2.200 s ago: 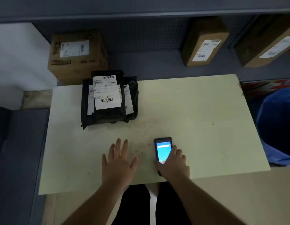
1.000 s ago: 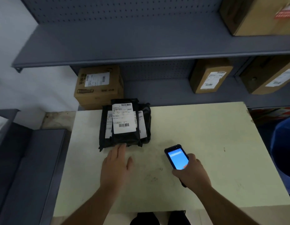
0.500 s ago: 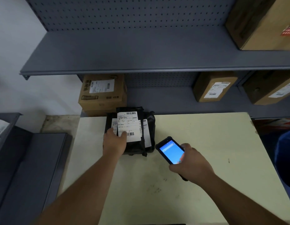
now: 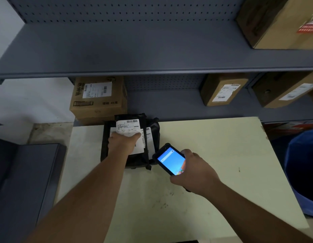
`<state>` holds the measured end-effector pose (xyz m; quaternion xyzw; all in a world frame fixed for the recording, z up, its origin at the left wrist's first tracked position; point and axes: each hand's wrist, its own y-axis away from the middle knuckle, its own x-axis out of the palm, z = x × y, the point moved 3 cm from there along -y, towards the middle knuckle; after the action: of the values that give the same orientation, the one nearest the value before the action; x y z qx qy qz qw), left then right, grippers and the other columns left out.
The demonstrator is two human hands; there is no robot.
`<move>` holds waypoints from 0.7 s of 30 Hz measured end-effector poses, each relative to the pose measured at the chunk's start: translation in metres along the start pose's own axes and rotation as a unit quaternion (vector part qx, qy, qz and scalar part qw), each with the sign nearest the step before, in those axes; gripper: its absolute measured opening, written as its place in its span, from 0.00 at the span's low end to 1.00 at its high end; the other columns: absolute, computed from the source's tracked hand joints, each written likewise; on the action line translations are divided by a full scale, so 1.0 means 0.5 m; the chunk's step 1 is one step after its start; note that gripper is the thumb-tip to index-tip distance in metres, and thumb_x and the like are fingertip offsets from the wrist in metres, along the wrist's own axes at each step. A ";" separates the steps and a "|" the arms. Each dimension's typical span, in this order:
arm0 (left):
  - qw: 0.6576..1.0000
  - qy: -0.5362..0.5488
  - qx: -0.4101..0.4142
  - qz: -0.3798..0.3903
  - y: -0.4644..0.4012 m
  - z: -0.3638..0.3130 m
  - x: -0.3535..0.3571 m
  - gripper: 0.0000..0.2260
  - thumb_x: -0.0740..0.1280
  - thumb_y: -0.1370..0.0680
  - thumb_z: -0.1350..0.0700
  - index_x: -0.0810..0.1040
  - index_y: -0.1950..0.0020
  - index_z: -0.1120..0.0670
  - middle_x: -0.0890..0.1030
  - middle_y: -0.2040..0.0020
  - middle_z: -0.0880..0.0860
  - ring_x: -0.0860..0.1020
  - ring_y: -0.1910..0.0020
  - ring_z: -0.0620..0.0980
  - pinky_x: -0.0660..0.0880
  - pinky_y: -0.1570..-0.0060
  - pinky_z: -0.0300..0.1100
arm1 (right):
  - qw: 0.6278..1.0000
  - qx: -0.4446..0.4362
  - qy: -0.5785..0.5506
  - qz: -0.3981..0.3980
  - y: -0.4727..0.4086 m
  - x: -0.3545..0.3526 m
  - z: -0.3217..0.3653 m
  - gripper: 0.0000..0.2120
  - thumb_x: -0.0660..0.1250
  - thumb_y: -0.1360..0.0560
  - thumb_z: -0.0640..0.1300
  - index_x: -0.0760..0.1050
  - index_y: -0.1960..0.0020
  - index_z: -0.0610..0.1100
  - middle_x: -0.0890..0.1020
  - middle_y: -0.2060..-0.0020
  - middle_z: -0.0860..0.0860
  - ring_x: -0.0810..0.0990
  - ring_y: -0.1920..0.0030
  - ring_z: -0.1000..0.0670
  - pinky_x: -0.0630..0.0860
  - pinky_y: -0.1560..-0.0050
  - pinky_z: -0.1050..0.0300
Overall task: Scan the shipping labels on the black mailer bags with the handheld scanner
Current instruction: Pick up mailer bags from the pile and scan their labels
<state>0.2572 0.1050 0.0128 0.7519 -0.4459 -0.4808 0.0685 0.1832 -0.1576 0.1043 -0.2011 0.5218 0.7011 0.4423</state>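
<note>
A stack of black mailer bags with white shipping labels lies at the far left of the pale table. The top bag carries a label with a barcode at its far edge. My left hand rests on this top bag, fingers curled over the label's middle. My right hand holds the handheld scanner, a black phone-like unit with a lit blue screen, just right of the stack, its top end pointing toward the bags.
Grey metal shelves run behind the table, with cardboard boxes on the lower level and another box higher up. A blue bin stands at the right; a grey surface lies left.
My left hand went from flat on the table to the top bag and now covers more of its label. My right hand lifted the scanner and brought it close to the stack.
</note>
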 end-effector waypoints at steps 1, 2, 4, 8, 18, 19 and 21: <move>1.000 -0.013 -0.002 -0.002 -0.001 0.000 0.003 0.49 0.80 0.33 0.36 0.63 0.21 0.57 0.70 0.26 0.60 0.72 0.28 0.61 0.74 0.33 0.57 | 1.000 0.000 -0.002 0.001 0.001 0.001 0.000 0.39 0.78 0.32 0.57 0.67 0.26 0.52 0.77 0.46 0.54 0.81 0.48 0.48 0.78 0.58 0.55; 1.000 -0.027 -0.004 -0.003 -0.003 -0.001 0.008 0.51 0.80 0.34 0.36 0.62 0.20 0.58 0.69 0.25 0.60 0.70 0.27 0.62 0.73 0.31 0.58 | 1.000 -0.001 -0.004 0.002 0.002 0.002 -0.002 0.39 0.78 0.32 0.57 0.67 0.26 0.52 0.77 0.46 0.54 0.81 0.48 0.49 0.79 0.57 0.54; 0.998 -0.055 -0.008 -0.005 -0.004 -0.003 0.013 0.54 0.80 0.35 0.34 0.59 0.19 0.58 0.67 0.23 0.61 0.68 0.25 0.62 0.70 0.28 0.59 | 1.000 0.000 -0.006 0.003 0.003 0.003 -0.005 0.39 0.78 0.32 0.57 0.66 0.26 0.53 0.77 0.45 0.54 0.81 0.48 0.49 0.82 0.53 0.53; 0.996 -0.093 -0.012 -0.006 -0.008 -0.005 0.023 0.56 0.79 0.35 0.32 0.59 0.19 0.58 0.67 0.23 0.61 0.68 0.25 0.62 0.70 0.28 0.59 | 1.000 0.011 -0.020 0.000 0.006 -0.001 -0.015 0.38 0.77 0.33 0.56 0.67 0.27 0.54 0.77 0.46 0.55 0.83 0.53 0.48 0.84 0.55 0.51; 0.998 -0.059 -0.015 -0.011 0.010 -0.018 0.034 0.46 0.80 0.33 0.40 0.63 0.24 0.57 0.77 0.30 0.60 0.77 0.33 0.64 0.75 0.35 0.59 | 0.999 0.023 -0.049 0.000 0.017 -0.009 -0.045 0.39 0.75 0.33 0.56 0.66 0.25 0.55 0.77 0.46 0.56 0.84 0.54 0.48 0.84 0.55 0.52; 0.998 -0.057 -0.015 -0.012 0.012 -0.020 0.034 0.47 0.81 0.33 0.40 0.61 0.24 0.57 0.77 0.30 0.60 0.77 0.33 0.64 0.75 0.34 0.61 | 0.998 0.023 -0.051 -0.001 0.018 -0.011 -0.047 0.39 0.75 0.33 0.56 0.66 0.25 0.55 0.77 0.46 0.56 0.84 0.53 0.49 0.84 0.54 0.52; 0.999 -0.052 -0.009 -0.012 0.016 -0.027 0.037 0.46 0.81 0.34 0.43 0.59 0.25 0.56 0.77 0.31 0.60 0.78 0.35 0.65 0.75 0.35 0.62 | 0.998 0.022 -0.051 -0.006 0.020 -0.015 -0.053 0.39 0.75 0.33 0.56 0.65 0.25 0.54 0.77 0.44 0.56 0.83 0.49 0.49 0.84 0.51 0.51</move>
<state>0.2653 0.0822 0.0117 0.7304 -0.4357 -0.5241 0.0462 0.1742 -0.1855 0.1056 -0.1589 0.5125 0.6964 0.4766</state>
